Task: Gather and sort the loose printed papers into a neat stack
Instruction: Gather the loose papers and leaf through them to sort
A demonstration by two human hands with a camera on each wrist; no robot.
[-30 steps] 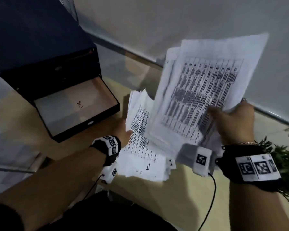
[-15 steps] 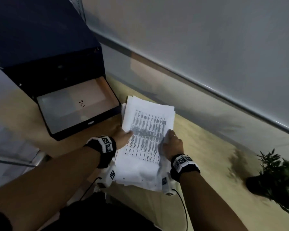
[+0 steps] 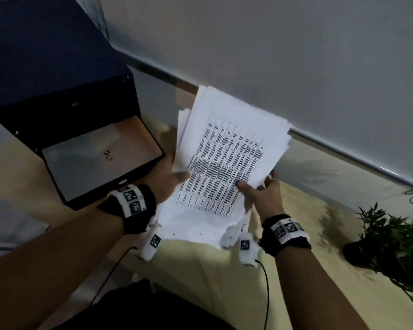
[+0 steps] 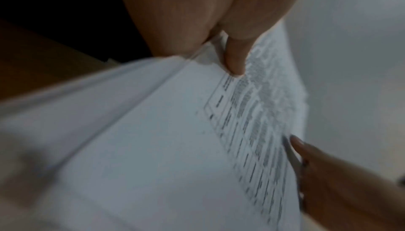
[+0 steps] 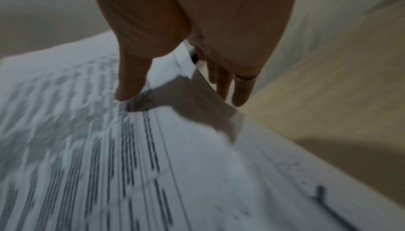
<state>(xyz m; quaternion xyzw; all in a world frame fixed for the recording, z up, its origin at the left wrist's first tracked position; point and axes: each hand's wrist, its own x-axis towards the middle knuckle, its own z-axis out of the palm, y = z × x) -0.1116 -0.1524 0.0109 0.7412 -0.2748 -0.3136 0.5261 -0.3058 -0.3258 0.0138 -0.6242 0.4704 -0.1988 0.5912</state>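
Head view shows the stack of printed papers [image 3: 222,163] raised at a tilt above the pale worktop [image 3: 200,277], its far end lifted toward the grey wall [image 3: 296,55] and its near end hanging low in front of the person. The top sheet carries a dense printed table, and the edges of the sheets below fan out unevenly on the left and at the near end — the pile is not squared. The left hand [image 3: 169,179] takes the stack's left edge in its grip: the left wrist view has the thumb [image 4: 235,58] pressed on top of the sheets, the other fingers hidden beneath. The right hand [image 3: 265,196] holds the right edge, thumb [image 5: 131,82] flat on the printed face and fingers [image 5: 241,91] reaching under the edge, one of them wearing a ring [image 5: 244,79]. Both wrists carry black bands with square printed markers.

Left of the papers a dark blue box [image 3: 57,79] stands on the worktop with an open tray at its base — a small dark mark lies on the tray floor. At the right edge a potted green plant [image 3: 391,246] sits on the worktop, well apart from the stack.
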